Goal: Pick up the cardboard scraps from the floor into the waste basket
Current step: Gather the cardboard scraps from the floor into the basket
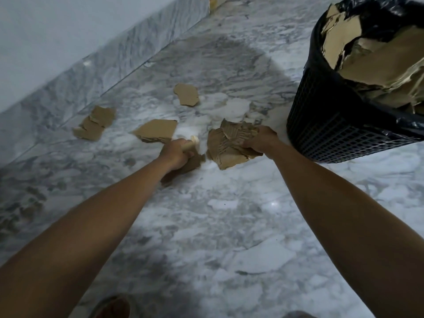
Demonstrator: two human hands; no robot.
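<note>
Brown cardboard scraps lie on a marble floor. My right hand grips a stack of torn scraps just left of the black mesh waste basket. The basket has a black liner and is piled with cardboard. My left hand is closed on a brown scrap that touches the floor, with a pale bit at the fingers. Loose on the floor beyond lie a flat scrap, a layered scrap near the wall, and a rounded scrap.
A grey marble skirting and a white wall run along the left. My feet show at the bottom edge. Bare marble floor spreads between my arms.
</note>
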